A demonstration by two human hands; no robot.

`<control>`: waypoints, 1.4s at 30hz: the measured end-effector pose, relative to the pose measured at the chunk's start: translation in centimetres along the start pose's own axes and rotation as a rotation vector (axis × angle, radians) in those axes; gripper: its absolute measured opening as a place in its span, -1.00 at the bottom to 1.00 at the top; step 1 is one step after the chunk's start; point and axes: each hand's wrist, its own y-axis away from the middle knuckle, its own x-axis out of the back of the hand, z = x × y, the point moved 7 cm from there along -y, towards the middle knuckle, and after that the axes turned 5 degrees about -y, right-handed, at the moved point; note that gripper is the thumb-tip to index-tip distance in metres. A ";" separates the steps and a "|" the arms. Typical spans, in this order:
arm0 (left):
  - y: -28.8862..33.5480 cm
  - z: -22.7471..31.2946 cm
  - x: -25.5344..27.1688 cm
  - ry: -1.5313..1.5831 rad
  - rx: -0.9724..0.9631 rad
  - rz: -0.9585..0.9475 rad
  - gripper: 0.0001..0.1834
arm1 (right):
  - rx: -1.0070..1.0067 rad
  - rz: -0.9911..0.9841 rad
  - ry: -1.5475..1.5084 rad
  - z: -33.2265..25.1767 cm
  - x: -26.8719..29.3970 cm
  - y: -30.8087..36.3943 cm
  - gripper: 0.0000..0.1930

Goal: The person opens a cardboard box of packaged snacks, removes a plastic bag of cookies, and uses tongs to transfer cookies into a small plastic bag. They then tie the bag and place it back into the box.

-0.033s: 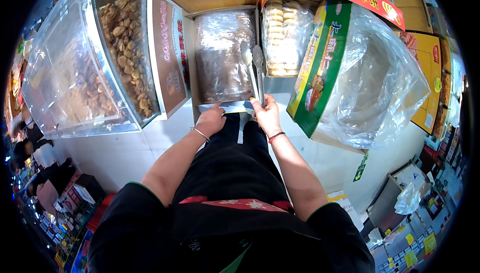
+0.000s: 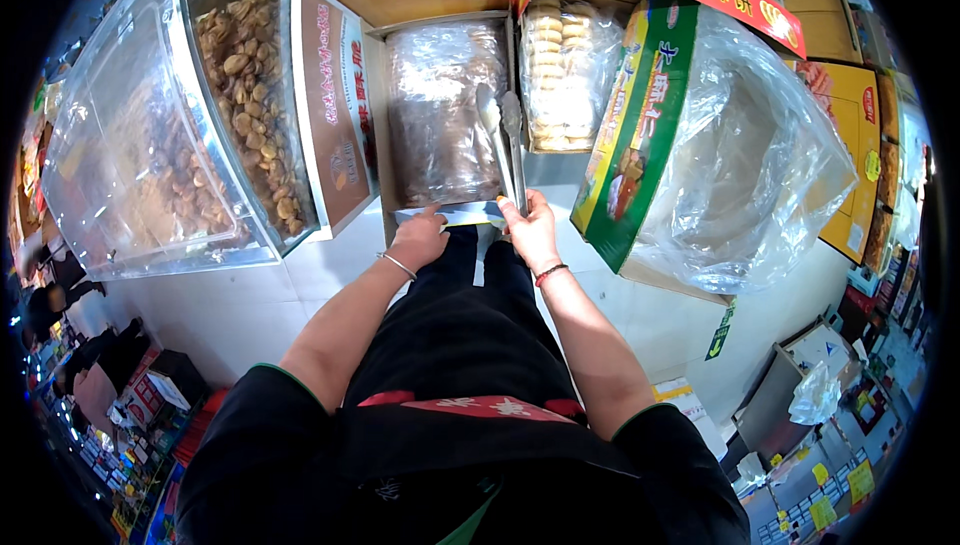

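In front of me is an open cardboard box (image 2: 383, 135), its contents covered by clear plastic film (image 2: 445, 110) with something brown beneath. My left hand (image 2: 420, 236) is closed on the box's near edge, fingertips over the rim. At the near right corner, my right hand (image 2: 534, 227) is closed around the lower end of metal tongs (image 2: 504, 150), its thumb by the rim. The tongs point away from me, their two tips apart, above the right part of the film. Whether the right hand also grips the box is hidden.
On the left stands a clear bin (image 2: 150, 145) of brown pieces beside a brown-and-white carton (image 2: 335, 105). To the right are a box of round pale biscuits (image 2: 560, 75), a green box (image 2: 635, 145) with a loose plastic liner (image 2: 745, 165), and a yellow carton (image 2: 850, 165).
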 end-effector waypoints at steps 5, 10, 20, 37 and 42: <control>-0.8 -0.6 0.2 0.020 -0.054 -0.024 -0.66 | -0.023 0.024 0.078 -0.2 -0.8 0.5 -0.64; -0.1 0.4 1.2 0.083 -0.039 -0.039 -0.67 | 0.066 0.094 0.168 -2.2 -1.4 -2.2 -0.53; 0.1 2.9 4.7 0.483 -0.058 0.108 -0.70 | 0.239 0.213 0.469 -7.1 -2.5 -4.5 -0.60; -2.0 4.3 5.7 0.784 -0.021 0.092 -0.69 | 0.078 0.108 0.563 -3.3 -4.3 -8.0 -0.37; -1.9 7.0 7.4 0.778 -0.061 0.108 -0.68 | 0.174 0.018 0.419 -2.5 -2.9 -6.9 -0.49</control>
